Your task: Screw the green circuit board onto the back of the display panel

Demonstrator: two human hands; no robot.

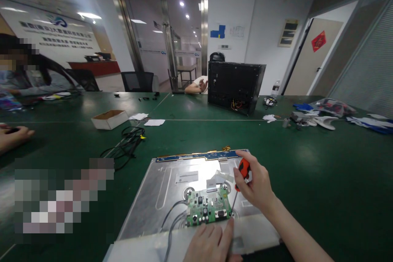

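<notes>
In the head view, my right hand (256, 182) is closed on the orange and black handle of a screwdriver (244, 168). The thin shaft slants down, its tip at the lower right corner of a green circuit board (207, 206). My left hand (211, 243) lies along the board's lower edge, fingers stretched out, the index fingertip close to the screwdriver's tip. Beneath the board is a silvery metal display panel (167, 184) with a blue circuit strip (196, 156) along its far edge. Dark cables (173, 217) run from the board's left side toward me.
On the green table (307, 172) lie black cables (129, 143), an open cardboard box (109, 119), white papers (154, 122) and a bundle of parts (302, 118). A black metal casing (235, 86) stands at the far side. Another person's hand (15, 137) rests at left; someone sits behind the casing.
</notes>
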